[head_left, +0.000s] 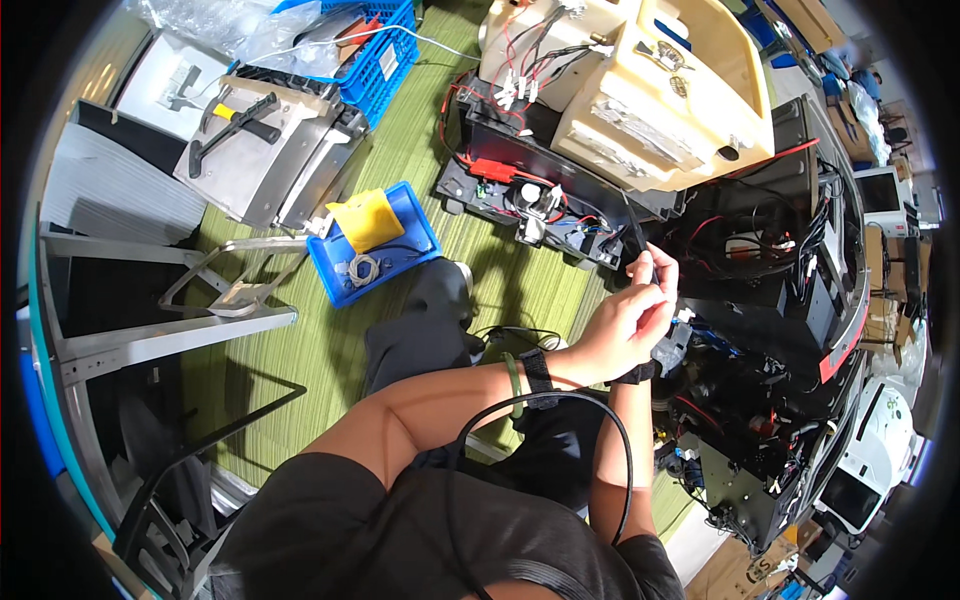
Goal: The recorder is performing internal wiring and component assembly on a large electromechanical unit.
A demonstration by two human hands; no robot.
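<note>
The left hand (612, 328), its wrist fitted with a green bangle (516, 385) and a black band (538, 377), was found crossed over the right hand (655, 322), which was partly covered by it. A slim dark tool (636, 232) rose from the fingertips at the top of the paired hands, its lower end pinched there and its point directed toward a black frame (520, 150). Owing to the overlap, it could not be determined which hand gripped the tool, nor how far the fingers of each were closed. The tool stood just beside the right end of the frame, which carried a red connector (492, 170) and loose wiring; contact between tip and frame could not be confirmed. Above the frame was a cream moulded housing (660, 110) with wires at its left side. To the right of the hands, black equipment (765, 270) lay open with cables exposed. On the green floor (280, 375), left of the frame, a blue tray (345, 295) contained a yellow packet (368, 220) and a coiled pale cable (363, 270). A black-and-yellow hammer (235, 128) rested on a metal case (240, 175) farther left, near a blue crate (390, 65).
</note>
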